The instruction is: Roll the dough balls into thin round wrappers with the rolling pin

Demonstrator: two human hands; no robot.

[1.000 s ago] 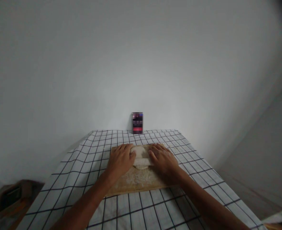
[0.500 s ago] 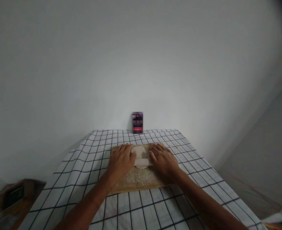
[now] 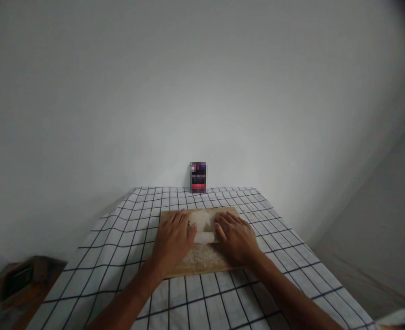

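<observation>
- Dough (image 3: 202,225): pale lump, rolled or folded, at mid-to-far part of the wooden board (image 3: 202,263), between both hands.
- Left hand (image 3: 173,236): palm down, fingers spread flat, resting on the dough's left end and the board. Pressing, not clenched around it.
- Right hand (image 3: 236,236): same posture on the right end, fingers flat and pointing away from the body. Not a closed grasp either.
- Board sits on a white black-grid tablecloth (image 3: 120,238); near half of the board is dusted with flour (image 3: 202,254).
- Small dark box (image 3: 198,177) stands upright at the far table edge against the wall, well apart from the board. Label blurred.
- Handling, my read: dough looks soft and pliable, deforms under palm load, light. Likely tacky where unfloured, so it could stick to skin or wood.
- Best hold: both ends, palms flat or cupped from the sides; pinching the middle would dent or tear it.
</observation>
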